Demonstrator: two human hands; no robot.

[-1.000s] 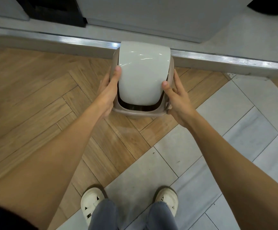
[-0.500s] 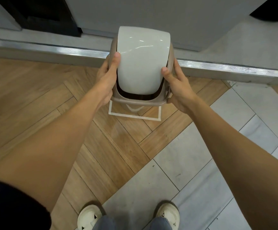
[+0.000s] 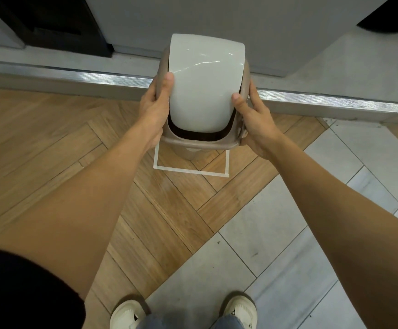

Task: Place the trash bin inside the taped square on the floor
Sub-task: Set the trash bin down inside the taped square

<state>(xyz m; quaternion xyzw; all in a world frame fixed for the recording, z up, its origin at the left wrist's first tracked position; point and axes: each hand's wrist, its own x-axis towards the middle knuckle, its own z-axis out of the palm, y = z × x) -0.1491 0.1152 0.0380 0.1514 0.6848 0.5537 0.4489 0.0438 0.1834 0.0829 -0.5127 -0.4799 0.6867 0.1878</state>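
The trash bin (image 3: pixel 205 86) is beige with a rounded white swing lid, seen from above at the upper middle. My left hand (image 3: pixel 154 110) grips its left rim, thumb on the lid's edge. My right hand (image 3: pixel 256 119) grips its right rim the same way. Below the bin, a white taped square (image 3: pixel 191 170) lies on the wooden floor; only its near side and parts of the left and right sides show, the far part being hidden by the bin. I cannot tell whether the bin's base touches the floor.
A metal threshold strip (image 3: pixel 336 102) runs across the floor just beyond the square, with a grey panel (image 3: pixel 276 32) behind it. Grey tiles (image 3: pixel 300 257) cover the floor at the right. My two shoes (image 3: pixel 126 314) stand at the bottom edge.
The bin has moved forward with both hands still on it, and more of the taped square's near side has come into view below it.
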